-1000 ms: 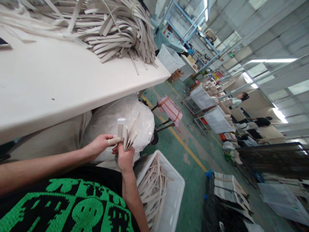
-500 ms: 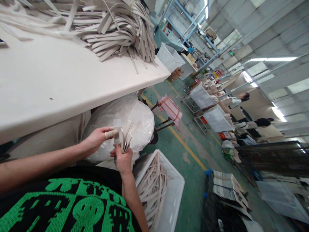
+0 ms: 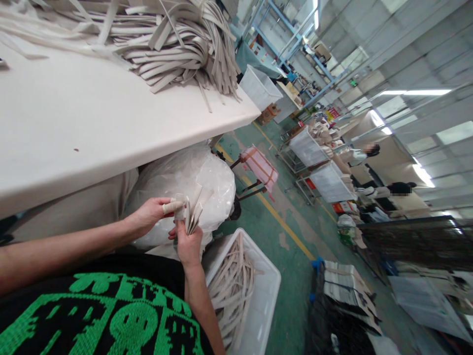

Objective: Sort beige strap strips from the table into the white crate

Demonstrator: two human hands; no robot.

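Observation:
My right hand (image 3: 189, 242) is closed around a fanned bunch of beige strips (image 3: 192, 217), whose ends stick up past the fingers. My left hand (image 3: 157, 211), with pale tape wrapped round a finger, meets the bunch from the left. Its fingers pinch a small clear plastic piece (image 3: 180, 212) beside the strips; the exact kind of this piece is too small to make out. Both hands are over a large clear plastic bag (image 3: 214, 182) with pale contents, below the table's edge.
A white-covered table (image 3: 92, 108) carries a big heap of beige strips (image 3: 177, 49). Right of my body stands a white plastic bin (image 3: 264, 305) with loose strips. Beyond are a pink-topped stool (image 3: 260, 166), wheeled carts with bins (image 3: 308, 148), and two people farther off.
My left fingers have shifted slightly and curl lower over the clear piece, whose upper flap stands lower than before. My right hand keeps its grip on the strips.

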